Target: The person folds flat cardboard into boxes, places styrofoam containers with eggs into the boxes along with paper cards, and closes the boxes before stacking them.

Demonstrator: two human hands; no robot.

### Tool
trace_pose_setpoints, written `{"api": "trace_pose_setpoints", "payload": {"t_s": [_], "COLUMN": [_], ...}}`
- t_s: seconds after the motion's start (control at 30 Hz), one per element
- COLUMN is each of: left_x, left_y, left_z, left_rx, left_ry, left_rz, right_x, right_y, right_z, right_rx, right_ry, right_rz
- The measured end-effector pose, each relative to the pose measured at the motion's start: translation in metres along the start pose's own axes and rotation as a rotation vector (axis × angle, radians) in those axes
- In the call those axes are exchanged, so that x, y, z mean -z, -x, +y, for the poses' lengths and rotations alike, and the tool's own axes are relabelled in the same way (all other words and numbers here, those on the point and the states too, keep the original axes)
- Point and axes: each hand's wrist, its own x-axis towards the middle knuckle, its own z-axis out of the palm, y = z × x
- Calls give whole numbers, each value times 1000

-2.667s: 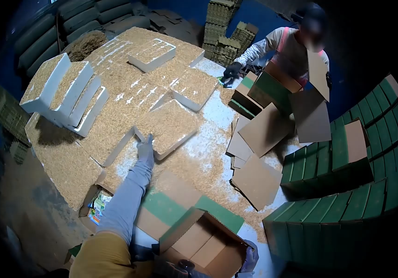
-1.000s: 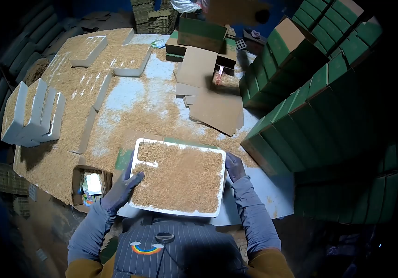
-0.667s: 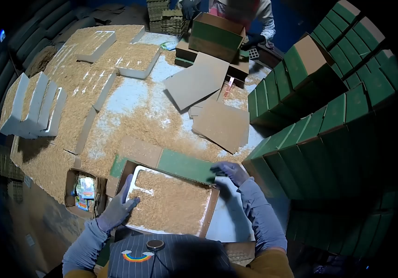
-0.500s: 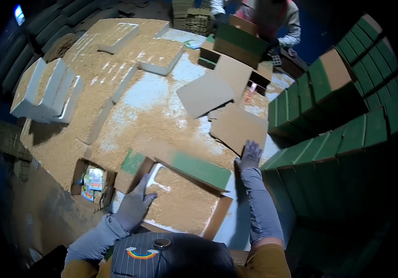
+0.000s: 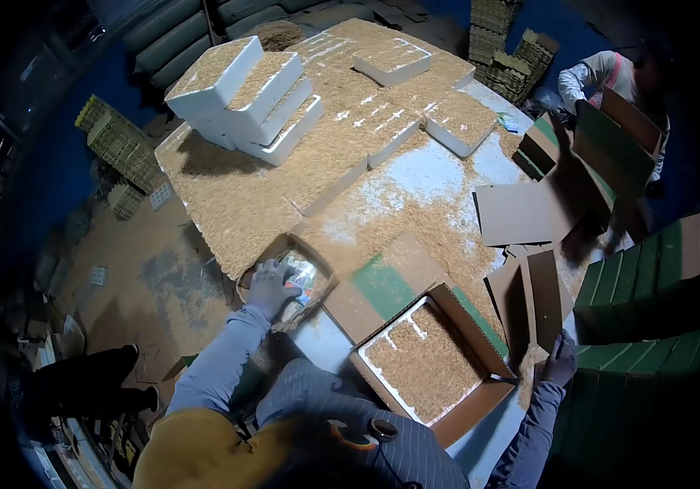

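Note:
My left hand [image 5: 270, 288], in a grey glove, reaches into a small cardboard box [image 5: 327, 289] of colourful printed packets [image 5: 304, 275]. Its fingers are apart over the packets. My right hand [image 5: 560, 360], also gloved, is closed on the lower edge of a brown cardboard sheet [image 5: 543, 301], which stands tilted up and folded. Between my hands sits an open carton [image 5: 474, 409] with green-printed flaps. Inside it lies a white foam tray [image 5: 390, 383] filled level with sawdust-like material [image 5: 427, 363].
White foam trays [image 5: 272, 98] are stacked on the sawdust-strewn table [image 5: 236, 196]. Flat cardboard [image 5: 515, 213] lies to the right. Green cartons [image 5: 639, 269] line the right side. A co-worker [image 5: 611, 81] handles an open carton [image 5: 617, 147] across the table. Egg-tray stacks [image 5: 121, 147] stand left.
The view has swung left. My left hand has moved from the open carton to the box of packets. My right hand has raised the cardboard sheet from flat to tilted.

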Motion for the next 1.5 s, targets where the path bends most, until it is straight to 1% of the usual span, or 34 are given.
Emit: {"api": "trace_pose_setpoints", "payload": {"t_s": [0.03,0.07,0.17,0.23,0.3,0.33,0.37,0.43,0.47,0.5,0.57,0.6,0.63,0.7,0.73,0.77,0.83,0.9,0.97,1.0,1.03,1.1,1.13,1.17,1.23,1.27,1.3,1.33,1.37,1.4,1.43,1.47,1.5], "left_x": [-4,2,-6,-2,-10,-24,-21,-2,9,14,18,21,22,37,46,57,99,83,48,48,65,93,103,101,67,9,-40,-36,-26,-11,27,36,44], "left_y": [0,-3,-7,-6,-7,-8,-8,-5,-4,-6,-5,-4,-4,-5,-3,-5,16,31,45,47,40,30,31,34,49,57,62,57,50,43,40,30,15], "left_z": [-7,-5,-23,-20,-34,-44,-39,-23,-10,-6,0,2,1,6,11,21,91,136,173,179,185,191,199,208,226,221,226,231,230,229,230,221,208], "left_rx": [-3,37,55,4,-198,-289,-304,-300,-141,-156,-94,-115,-120,-196,-205,-288,-522,-841,-1087,-986,-915,-741,-786,-890,-1122,-1080,-1052,-1070,-1129,-1190,-1095,-994,-884], "left_ry": [27,88,199,197,134,-3,5,-86,40,41,109,139,139,36,72,42,147,229,119,75,113,262,302,298,117,-81,-280,-274,-205,-139,211,464,537], "left_rz": [-68,-115,-149,-108,58,135,134,-17,-41,-41,4,72,74,257,304,427,480,99,44,17,79,238,203,54,-239,-374,-501,-492,-557,-628,-582,-437,-296], "right_x": [13,23,48,65,84,88,91,97,98,99,104,107,109,113,115,116,126,137,132,133,132,129,115,96,73,66,54,64,79,101,119,115,109], "right_y": [10,22,71,96,122,133,142,155,159,163,169,170,172,174,175,174,172,159,151,155,158,167,174,180,180,173,170,166,164,167,170,180,187], "right_z": [-8,-11,-15,-26,-43,-44,-47,-54,-56,-58,-61,-63,-65,-68,-69,-74,-85,-122,-156,-166,-175,-187,-187,-186,-198,-203,-200,-196,-193,-187,-174,-153,-137], "right_rx": [-34,-68,-156,-211,-278,-303,-313,-382,-391,-370,-354,-347,-340,-353,-367,-377,-68,132,411,502,582,687,708,725,688,700,662,603,547,361,175,-83,-504], "right_ry": [-64,-87,-149,-192,-239,-244,-236,-236,-234,-226,-212,-241,-271,-270,-265,-262,-110,-79,0,12,19,25,0,-26,124,178,135,31,-73,-249,-416,-544,-835], "right_rz": [85,107,146,175,253,283,293,284,295,309,325,333,340,354,365,376,546,566,551,399,249,-125,-215,-307,-642,-716,-766,-669,-573,-371,-164,-71,-57]}}
